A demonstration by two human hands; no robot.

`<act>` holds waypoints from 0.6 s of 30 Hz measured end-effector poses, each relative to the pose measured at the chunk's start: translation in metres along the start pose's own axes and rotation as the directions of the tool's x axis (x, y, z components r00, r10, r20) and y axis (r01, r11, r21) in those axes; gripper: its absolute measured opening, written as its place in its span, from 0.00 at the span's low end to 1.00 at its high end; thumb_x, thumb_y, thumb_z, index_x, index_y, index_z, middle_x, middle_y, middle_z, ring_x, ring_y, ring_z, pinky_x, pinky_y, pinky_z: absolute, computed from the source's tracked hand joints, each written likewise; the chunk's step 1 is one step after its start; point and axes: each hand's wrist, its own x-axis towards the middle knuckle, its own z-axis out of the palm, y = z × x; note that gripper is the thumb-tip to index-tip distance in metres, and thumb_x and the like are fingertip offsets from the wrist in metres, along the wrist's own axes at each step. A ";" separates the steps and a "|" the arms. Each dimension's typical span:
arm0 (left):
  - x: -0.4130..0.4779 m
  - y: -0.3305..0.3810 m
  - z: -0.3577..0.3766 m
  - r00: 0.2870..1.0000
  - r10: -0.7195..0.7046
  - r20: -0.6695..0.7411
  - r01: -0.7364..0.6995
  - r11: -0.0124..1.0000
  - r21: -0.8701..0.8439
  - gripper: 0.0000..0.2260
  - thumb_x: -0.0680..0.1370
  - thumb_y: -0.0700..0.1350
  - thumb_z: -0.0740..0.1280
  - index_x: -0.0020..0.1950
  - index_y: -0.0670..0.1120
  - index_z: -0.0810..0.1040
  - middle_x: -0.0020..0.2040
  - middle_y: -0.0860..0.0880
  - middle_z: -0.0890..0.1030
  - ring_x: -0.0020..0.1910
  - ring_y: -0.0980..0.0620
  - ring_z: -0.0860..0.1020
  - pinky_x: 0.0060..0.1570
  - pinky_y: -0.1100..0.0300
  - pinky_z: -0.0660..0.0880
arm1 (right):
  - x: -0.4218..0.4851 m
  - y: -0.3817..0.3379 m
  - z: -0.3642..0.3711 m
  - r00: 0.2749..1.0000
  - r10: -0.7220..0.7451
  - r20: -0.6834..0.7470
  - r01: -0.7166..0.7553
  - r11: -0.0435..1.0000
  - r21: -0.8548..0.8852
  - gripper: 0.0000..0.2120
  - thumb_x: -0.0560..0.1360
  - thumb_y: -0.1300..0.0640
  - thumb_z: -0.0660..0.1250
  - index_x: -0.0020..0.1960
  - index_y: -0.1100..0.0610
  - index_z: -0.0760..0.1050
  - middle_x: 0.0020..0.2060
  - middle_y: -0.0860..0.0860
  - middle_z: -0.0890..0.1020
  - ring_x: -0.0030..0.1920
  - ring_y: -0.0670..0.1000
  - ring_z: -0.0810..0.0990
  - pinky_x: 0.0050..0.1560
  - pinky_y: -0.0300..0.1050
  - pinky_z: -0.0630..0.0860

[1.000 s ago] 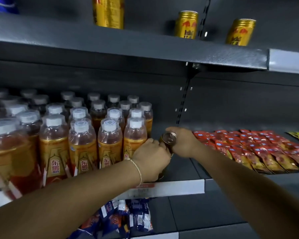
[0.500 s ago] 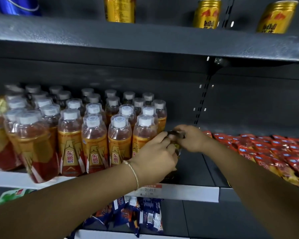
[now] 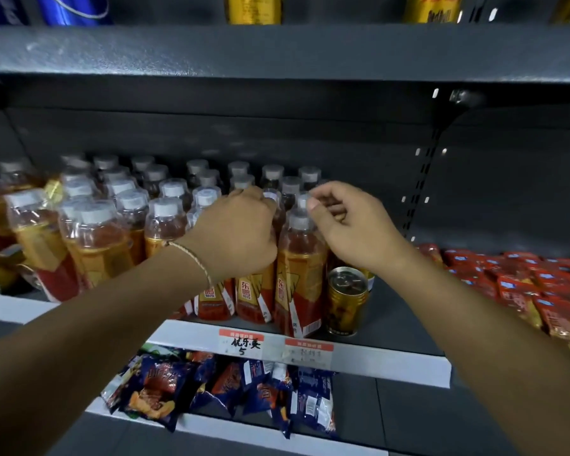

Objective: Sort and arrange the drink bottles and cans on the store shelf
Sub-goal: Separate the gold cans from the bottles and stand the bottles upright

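Several rows of orange drink bottles (image 3: 96, 238) with white caps fill the left of the middle shelf (image 3: 392, 360). My left hand (image 3: 234, 232) curls its fingers over the neck of a bottle in the front rows. My right hand (image 3: 356, 228) hovers beside it with curled fingers, its thumb touching a white cap just behind the front right bottle (image 3: 301, 271); whether it pinches that cap is unclear. A gold can (image 3: 348, 297) stands upright and free on the shelf, right of that bottle and below my right wrist.
Red snack packets (image 3: 524, 284) cover the shelf's right part. Blue snack bags (image 3: 211, 390) lie on the lower shelf. The upper shelf (image 3: 277, 51) holds gold cans (image 3: 254, 8) and blue cans (image 3: 73, 8). Bare shelf lies between the gold can and the packets.
Both hands have let go of the gold can, which now stands on the shelf. They have risen to the bottle caps. The camera has moved closer.
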 end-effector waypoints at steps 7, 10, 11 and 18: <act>-0.005 -0.008 0.008 0.997 0.073 0.040 -0.074 0.997 0.031 0.27 0.68 0.52 0.62 0.64 0.42 0.70 0.59 0.42 0.72 0.59 0.42 0.72 0.58 0.49 0.73 | -0.011 -0.005 0.015 0.992 -0.041 0.117 0.068 0.968 -0.242 0.28 0.77 0.43 0.65 0.74 0.52 0.66 0.67 0.54 0.74 0.67 0.55 0.71 0.64 0.46 0.69; -0.006 -0.016 0.012 0.985 0.137 0.102 -0.144 0.987 0.068 0.35 0.69 0.52 0.69 0.73 0.43 0.61 0.65 0.42 0.66 0.65 0.43 0.65 0.64 0.50 0.70 | -0.012 -0.011 0.014 0.977 0.045 0.210 0.028 0.942 -0.335 0.39 0.72 0.40 0.70 0.77 0.48 0.59 0.71 0.54 0.68 0.72 0.58 0.66 0.69 0.52 0.69; -0.008 -0.018 0.013 0.981 0.153 0.119 -0.161 0.985 0.062 0.38 0.70 0.52 0.70 0.75 0.44 0.57 0.67 0.42 0.63 0.67 0.43 0.62 0.64 0.51 0.68 | -0.012 -0.014 0.014 0.973 0.076 0.219 0.007 0.934 -0.358 0.41 0.71 0.39 0.71 0.78 0.48 0.57 0.71 0.54 0.67 0.72 0.58 0.65 0.70 0.52 0.68; -0.036 -0.017 0.014 0.959 0.285 -0.002 -0.285 0.959 -0.001 0.25 0.71 0.46 0.70 0.66 0.45 0.66 0.61 0.43 0.65 0.61 0.43 0.64 0.54 0.51 0.72 | -0.030 -0.049 0.016 0.980 0.153 0.127 -0.101 0.933 -0.344 0.36 0.69 0.55 0.75 0.75 0.52 0.66 0.57 0.48 0.64 0.63 0.51 0.72 0.57 0.29 0.61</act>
